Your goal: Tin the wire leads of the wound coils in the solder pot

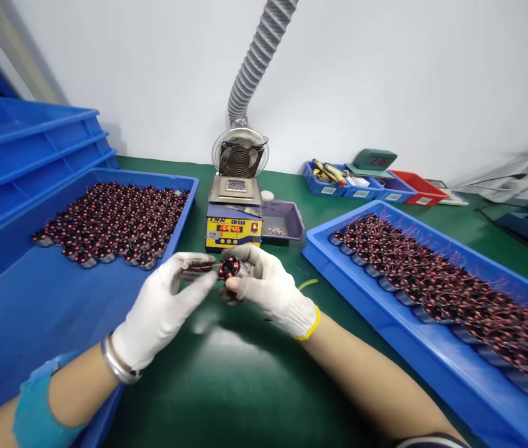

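Note:
Both my hands wear white knit gloves and meet over the green mat in front of the solder pot. My right hand (268, 287) is closed on a small round coil of copper-red wire (229, 267), held between thumb and fingers. My left hand (163, 308) pinches the coil's wire leads (201, 267) just left of the coil, with a metal bangle on its wrist. A blue tray (21, 311) at my left holds several finished coils (114, 221) at its far end. Another blue tray (431, 348) at my right is filled with rows of coils (445, 286).
A yellow-fronted solder pot (234, 227) with a red digital readout stands behind my hands, with a small fan and grey extraction hose (257, 56) above it. A grey dish (285, 219) sits beside it. Blue crates are stacked at far left; small bins (366, 183) line the back.

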`<state>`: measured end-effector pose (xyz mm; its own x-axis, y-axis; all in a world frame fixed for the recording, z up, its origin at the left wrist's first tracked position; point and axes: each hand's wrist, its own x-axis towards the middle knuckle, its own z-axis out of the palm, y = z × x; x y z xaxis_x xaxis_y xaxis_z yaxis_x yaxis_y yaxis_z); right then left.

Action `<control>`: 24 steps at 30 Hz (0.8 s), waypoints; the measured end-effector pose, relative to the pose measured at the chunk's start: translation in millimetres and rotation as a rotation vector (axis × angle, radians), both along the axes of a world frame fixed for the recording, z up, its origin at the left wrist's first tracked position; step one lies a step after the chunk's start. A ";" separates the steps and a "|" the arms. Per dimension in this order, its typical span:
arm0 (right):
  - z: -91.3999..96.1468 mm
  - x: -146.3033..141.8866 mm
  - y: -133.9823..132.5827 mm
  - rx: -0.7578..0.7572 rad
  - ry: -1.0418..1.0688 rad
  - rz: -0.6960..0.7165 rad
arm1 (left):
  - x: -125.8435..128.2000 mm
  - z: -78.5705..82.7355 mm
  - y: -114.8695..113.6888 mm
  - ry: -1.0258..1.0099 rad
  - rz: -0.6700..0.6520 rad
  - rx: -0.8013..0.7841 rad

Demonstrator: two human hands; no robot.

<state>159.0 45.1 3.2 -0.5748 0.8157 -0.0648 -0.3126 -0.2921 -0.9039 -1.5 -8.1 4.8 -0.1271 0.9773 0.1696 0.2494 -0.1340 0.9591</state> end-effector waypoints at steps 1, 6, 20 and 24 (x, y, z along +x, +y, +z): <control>-0.8 -0.4 -1.7 -0.004 -0.021 0.023 | -2.3 -1.0 -0.4 0.104 0.000 0.025; -4.8 -0.6 -8.9 0.000 -0.056 0.055 | -14.8 -6.2 2.2 0.277 0.050 0.230; -6.7 5.1 -9.7 0.099 -0.087 0.040 | -11.1 6.1 1.8 0.371 -0.095 0.004; -7.7 7.9 -11.9 0.284 -0.264 0.050 | -12.5 0.8 -0.3 0.452 -0.144 0.099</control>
<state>166.9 33.3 -4.6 -0.6082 0.7937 0.0085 -0.0499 -0.0276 -0.9984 -14.0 -8.4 5.6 0.1167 0.9559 0.2696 0.6105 -0.2831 0.7397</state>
